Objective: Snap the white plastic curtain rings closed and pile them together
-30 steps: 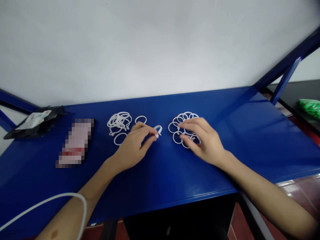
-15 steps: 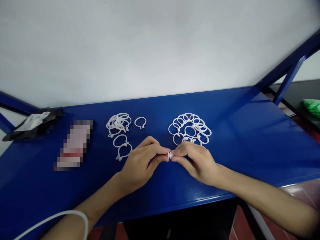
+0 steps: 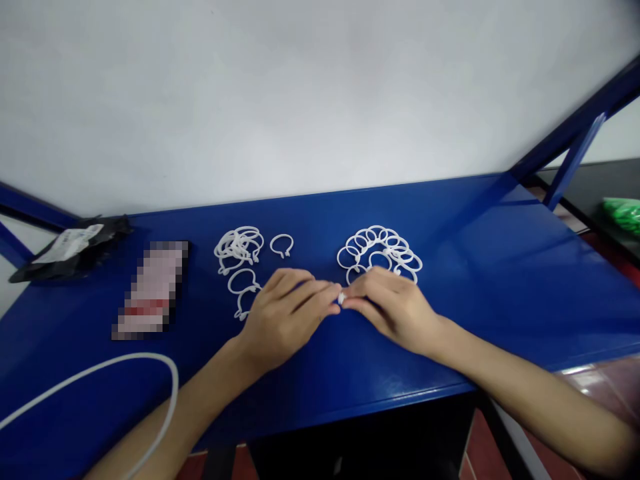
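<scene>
Above the front part of the blue table (image 3: 490,280), my left hand (image 3: 285,320) and my right hand (image 3: 397,310) meet fingertip to fingertip. Both pinch a small white plastic piece (image 3: 341,298). Fingers cover most of it, so its full shape is hidden. Beyond my left hand lies a loose pile of white plastic rings (image 3: 246,229) with small clasps. A single ring (image 3: 281,235) with a gap at its clasp rests just right of that pile. Several more white rings (image 3: 377,227) are laid in a circle behind my right hand, which hides the nearest ones.
A pixelated flat object (image 3: 155,283) with a dark edge lies on the left. Behind it sits a black plastic package (image 3: 107,237) with a white label. A white cable (image 3: 127,357) loops over my left forearm. A pale wall (image 3: 320,100) stands behind the table.
Both hands have risen slightly and tilted with the white piece. My left fingers now lie more over it and the piece shows less. The white cable's loop has shifted upward.
</scene>
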`<action>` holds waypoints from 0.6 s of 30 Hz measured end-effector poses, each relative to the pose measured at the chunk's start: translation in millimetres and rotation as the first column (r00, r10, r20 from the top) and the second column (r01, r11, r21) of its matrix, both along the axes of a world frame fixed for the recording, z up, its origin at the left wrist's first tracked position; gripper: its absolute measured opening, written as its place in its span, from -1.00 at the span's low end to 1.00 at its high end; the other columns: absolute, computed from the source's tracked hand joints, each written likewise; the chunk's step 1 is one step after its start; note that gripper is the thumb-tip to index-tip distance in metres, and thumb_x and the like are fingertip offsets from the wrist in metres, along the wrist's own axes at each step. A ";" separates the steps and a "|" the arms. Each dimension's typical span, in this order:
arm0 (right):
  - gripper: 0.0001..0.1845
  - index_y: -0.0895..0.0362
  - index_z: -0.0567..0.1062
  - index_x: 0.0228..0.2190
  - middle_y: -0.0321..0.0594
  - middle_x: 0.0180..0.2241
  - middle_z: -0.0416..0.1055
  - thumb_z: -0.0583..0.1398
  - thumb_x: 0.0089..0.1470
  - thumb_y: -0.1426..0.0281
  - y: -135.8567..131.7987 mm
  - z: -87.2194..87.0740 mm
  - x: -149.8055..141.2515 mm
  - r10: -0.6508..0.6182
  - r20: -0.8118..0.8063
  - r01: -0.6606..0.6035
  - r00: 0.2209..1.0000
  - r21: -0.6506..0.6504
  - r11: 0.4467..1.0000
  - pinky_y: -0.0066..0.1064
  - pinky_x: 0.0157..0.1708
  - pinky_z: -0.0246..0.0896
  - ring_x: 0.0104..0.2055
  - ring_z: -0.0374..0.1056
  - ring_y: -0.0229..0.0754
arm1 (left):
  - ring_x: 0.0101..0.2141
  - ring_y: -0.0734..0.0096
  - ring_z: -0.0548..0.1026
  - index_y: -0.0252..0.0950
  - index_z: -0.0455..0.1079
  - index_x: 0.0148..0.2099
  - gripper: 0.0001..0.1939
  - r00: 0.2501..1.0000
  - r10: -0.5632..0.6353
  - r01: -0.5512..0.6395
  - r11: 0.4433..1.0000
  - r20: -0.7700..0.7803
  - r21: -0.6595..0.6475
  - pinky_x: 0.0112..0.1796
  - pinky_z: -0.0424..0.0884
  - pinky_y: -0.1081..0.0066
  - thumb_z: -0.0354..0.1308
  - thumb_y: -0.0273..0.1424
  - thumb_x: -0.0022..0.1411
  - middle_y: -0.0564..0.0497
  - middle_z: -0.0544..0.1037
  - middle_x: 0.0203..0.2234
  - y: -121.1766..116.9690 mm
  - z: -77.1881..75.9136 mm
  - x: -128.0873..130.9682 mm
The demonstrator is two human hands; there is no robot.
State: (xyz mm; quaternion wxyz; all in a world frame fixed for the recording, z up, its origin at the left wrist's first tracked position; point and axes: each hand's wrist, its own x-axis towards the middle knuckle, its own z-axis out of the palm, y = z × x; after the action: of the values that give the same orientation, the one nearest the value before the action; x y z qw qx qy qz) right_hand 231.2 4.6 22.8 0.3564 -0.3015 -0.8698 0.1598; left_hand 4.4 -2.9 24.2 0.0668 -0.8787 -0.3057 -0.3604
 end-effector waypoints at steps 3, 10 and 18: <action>-0.90 0.14 0.48 -0.27 -0.13 -0.25 0.52 0.21 0.26 0.36 13.8 5.4 12.2 -0.163 0.045 0.162 0.986 0.032 0.986 -0.27 -0.17 0.37 -0.18 0.43 -0.13 | -0.15 0.18 0.50 -0.29 0.45 0.04 -0.76 0.973 0.211 -0.215 0.976 -0.097 -0.029 -0.05 0.42 0.16 0.15 -0.42 0.35 -0.06 0.63 -0.19 15.8 -0.7 -15.1; -0.91 0.13 0.51 -0.33 -0.12 -0.24 0.50 0.22 0.21 0.38 29.3 7.9 31.2 -0.298 0.234 0.305 0.926 0.005 0.952 -0.20 -0.18 0.28 -0.22 0.29 -0.07 | 0.01 -0.04 0.39 -0.34 0.47 0.05 -0.70 0.828 0.466 -0.534 0.825 -0.312 -0.184 0.03 0.34 0.00 0.04 -0.41 0.36 -0.16 0.56 -0.05 40.6 -13.2 -38.3; -0.89 0.14 0.56 -0.30 -0.11 -0.25 0.50 0.23 0.21 0.38 32.3 0.6 31.2 -0.318 0.325 0.341 0.891 -0.016 0.940 -0.21 -0.20 0.28 -0.23 0.24 -0.06 | 0.01 -0.04 0.36 -0.30 0.49 -0.01 -0.74 0.788 0.458 -0.574 0.788 -0.410 -0.223 0.02 0.32 0.01 0.03 -0.38 0.37 -0.15 0.57 -0.11 42.7 -16.9 -41.1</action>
State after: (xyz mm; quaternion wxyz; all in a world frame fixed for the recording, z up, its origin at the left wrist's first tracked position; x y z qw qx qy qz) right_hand 262.4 36.9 23.5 0.2226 -0.4788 -0.8456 0.0778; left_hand -36.7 39.8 7.3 0.0644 -0.8051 -0.5782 -0.1155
